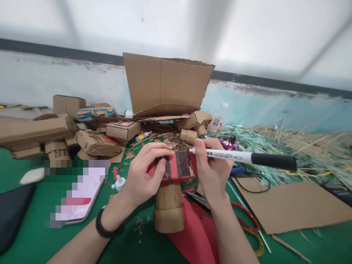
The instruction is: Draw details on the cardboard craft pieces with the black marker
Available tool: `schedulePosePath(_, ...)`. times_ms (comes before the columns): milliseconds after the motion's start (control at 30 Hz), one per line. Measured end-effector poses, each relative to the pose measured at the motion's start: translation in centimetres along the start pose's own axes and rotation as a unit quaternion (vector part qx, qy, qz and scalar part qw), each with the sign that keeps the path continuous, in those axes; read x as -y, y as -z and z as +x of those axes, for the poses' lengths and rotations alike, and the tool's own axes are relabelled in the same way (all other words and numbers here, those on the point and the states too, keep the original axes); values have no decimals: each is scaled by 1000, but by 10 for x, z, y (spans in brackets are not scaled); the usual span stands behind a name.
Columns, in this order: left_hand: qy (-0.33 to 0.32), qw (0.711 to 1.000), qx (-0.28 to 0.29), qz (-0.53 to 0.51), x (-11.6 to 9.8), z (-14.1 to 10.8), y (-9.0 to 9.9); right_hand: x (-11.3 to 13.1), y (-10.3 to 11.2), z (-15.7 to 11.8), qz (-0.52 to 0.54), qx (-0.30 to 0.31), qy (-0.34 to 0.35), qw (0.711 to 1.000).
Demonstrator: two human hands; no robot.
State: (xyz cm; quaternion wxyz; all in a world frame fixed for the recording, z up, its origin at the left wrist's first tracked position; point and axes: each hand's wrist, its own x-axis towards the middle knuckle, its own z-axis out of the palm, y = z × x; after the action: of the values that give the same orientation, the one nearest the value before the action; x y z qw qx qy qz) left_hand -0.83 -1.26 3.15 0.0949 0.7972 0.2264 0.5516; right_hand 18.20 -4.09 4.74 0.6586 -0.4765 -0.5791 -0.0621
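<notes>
Plainly striped piece [173, 168] — red and black.

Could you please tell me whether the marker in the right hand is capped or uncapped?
Uncapped: the marker in the right hand shows its narrow tip bare at the striped piece.

Striped red-black block [173, 165]: left end partly under left fingers [154, 152]. Marker [242, 157]: barrel partly behind right thumb [201, 152]; fine print illegible. Phone [89, 198], left of left fingers: pixelated. Bottle [216, 123], beyond right fingers [218, 143]: label unreadable. Scissors [249, 214], below right fingers: middle hidden.
</notes>
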Motion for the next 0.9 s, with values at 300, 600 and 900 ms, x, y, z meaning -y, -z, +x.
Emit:
schedulePosePath(300,0,1000,2,-3,-1,-1,0,1,0,-1,-2,-14,-9,1000)
schedulePosePath(600,4,1000,0,-7,0,-1,-1,-1,0,-3,8,-7,-30,1000)
schedulePosePath(900,2,1000,-6,2,1,0,-1,-2,-1,-5,14,-3,-45,999)
